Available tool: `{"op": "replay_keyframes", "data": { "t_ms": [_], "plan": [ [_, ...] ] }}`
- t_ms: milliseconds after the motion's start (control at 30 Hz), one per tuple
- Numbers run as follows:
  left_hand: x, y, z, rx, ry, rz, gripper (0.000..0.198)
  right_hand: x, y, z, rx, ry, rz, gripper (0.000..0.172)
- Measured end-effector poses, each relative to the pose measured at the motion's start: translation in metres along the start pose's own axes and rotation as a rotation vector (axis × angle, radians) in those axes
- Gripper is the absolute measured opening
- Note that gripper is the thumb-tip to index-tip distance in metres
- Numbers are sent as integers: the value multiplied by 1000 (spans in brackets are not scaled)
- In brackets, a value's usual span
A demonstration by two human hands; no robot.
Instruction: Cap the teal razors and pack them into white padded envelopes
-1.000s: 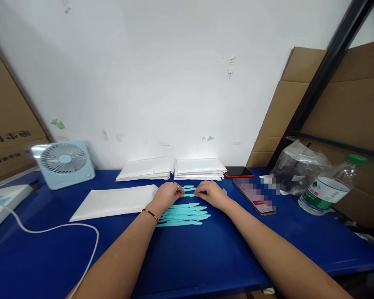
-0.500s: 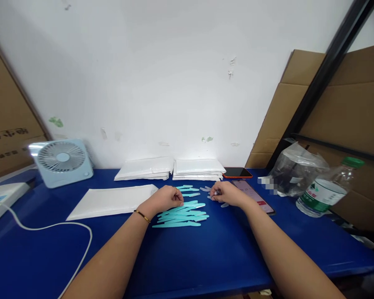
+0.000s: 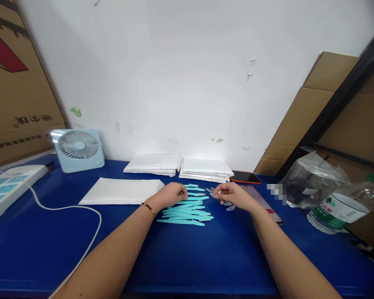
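Several teal eyebrow razors point(image 3: 183, 214) lie in a loose, overlapping pile on the blue table. Above the pile, a few more razors point(image 3: 197, 189) are spaced out side by side. My left hand point(image 3: 171, 194), with a bracelet at the wrist, is closed at the handle end of one razor point(image 3: 198, 199); its fingertips partly hide the grip. To the right, several small clear plastic caps point(image 3: 230, 208) are scattered. My right hand point(image 3: 233, 195) is closed in a pinch above them, a small pale cap point(image 3: 219, 192) showing at its fingertips.
A white padded envelope point(image 3: 118, 192) lies left of my left hand. Two stacks of envelopes point(image 3: 152, 162) rest against the wall. Phones point(image 3: 245, 177) lie on the right, near a bagged cup point(image 3: 311, 178) and a water bottle point(image 3: 339, 209). A fan point(image 3: 79, 150) and cable point(image 3: 93, 211) are left.
The view has turned left, so the scene sits further right. My left hand has moved up from the pile, and one razor now lies apart above it. My right hand stays by the caps.
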State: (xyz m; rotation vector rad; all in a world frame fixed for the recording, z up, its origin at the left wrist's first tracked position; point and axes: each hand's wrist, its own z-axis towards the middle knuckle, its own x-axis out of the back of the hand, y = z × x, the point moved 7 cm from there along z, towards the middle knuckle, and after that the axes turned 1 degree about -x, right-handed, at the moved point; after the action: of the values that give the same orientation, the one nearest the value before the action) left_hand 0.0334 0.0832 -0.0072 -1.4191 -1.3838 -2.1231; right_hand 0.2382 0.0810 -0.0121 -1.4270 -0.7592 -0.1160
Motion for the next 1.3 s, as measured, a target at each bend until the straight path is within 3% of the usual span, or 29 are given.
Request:
{"op": "replay_keyframes", "data": {
  "t_ms": [300,533,733,1000,1167,1233,1300],
  "plan": [
    [6,-7,-2,50,72,-289,15,5,-9,-1,73,119,103,27],
    [6,-10,1,36,113,-223,10,9,-11,1,158,273,237,27],
    [4,-9,2,44,95,-209,11,7,-18,2,268,284,117,19],
    [-2,-6,4,46,80,-163,18,-12,-29,4,271,232,-4,17],
    [19,-4,-2,37,259,108,22,26,-18,-7,160,215,-298,16],
    [22,1,-4,1,230,170,24,42,-6,-13,67,152,-404,14],
    [19,5,-5,-38,129,185,25,50,4,-18,7,89,-456,14]
  ]
}}
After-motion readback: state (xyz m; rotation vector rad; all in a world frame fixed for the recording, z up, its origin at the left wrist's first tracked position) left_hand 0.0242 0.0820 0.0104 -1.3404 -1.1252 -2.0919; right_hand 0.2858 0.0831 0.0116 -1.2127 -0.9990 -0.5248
